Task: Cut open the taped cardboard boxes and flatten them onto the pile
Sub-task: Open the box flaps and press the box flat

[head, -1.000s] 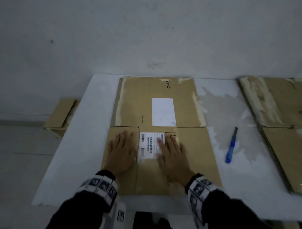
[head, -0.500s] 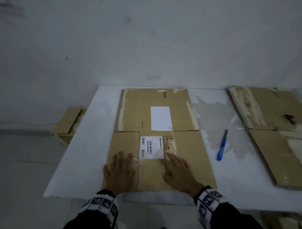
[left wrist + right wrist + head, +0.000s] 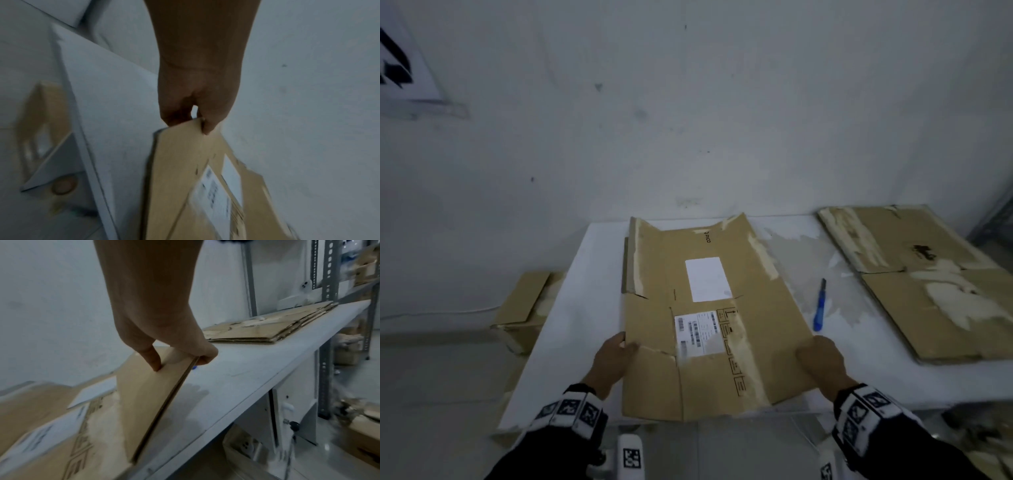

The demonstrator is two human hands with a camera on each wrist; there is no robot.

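A flattened brown cardboard box (image 3: 709, 370) with white labels is lifted at its near end above the white table (image 3: 585, 291). My left hand (image 3: 616, 353) grips its left edge, thumb on top; the left wrist view shows the fingers (image 3: 207, 126) pinching the flattened box (image 3: 185, 186). My right hand (image 3: 822, 359) grips the right edge; in the right wrist view the thumb presses the top of the flattened box (image 3: 148, 402) and fingers (image 3: 205, 360) curl beneath. The pile of flattened boxes (image 3: 928, 284) lies at the table's right. A blue box cutter (image 3: 819, 308) lies between them.
A small cardboard box (image 3: 524, 308) sits on the floor left of the table. Metal shelving (image 3: 329, 272) with boxes stands beyond the pile of flattened boxes (image 3: 267, 327). More cardboard lies on the floor at the right (image 3: 366, 426). A wall backs the table.
Both hands moved from pressing flat on the box to gripping its left and right edges. The near end of the box has risen off the table.
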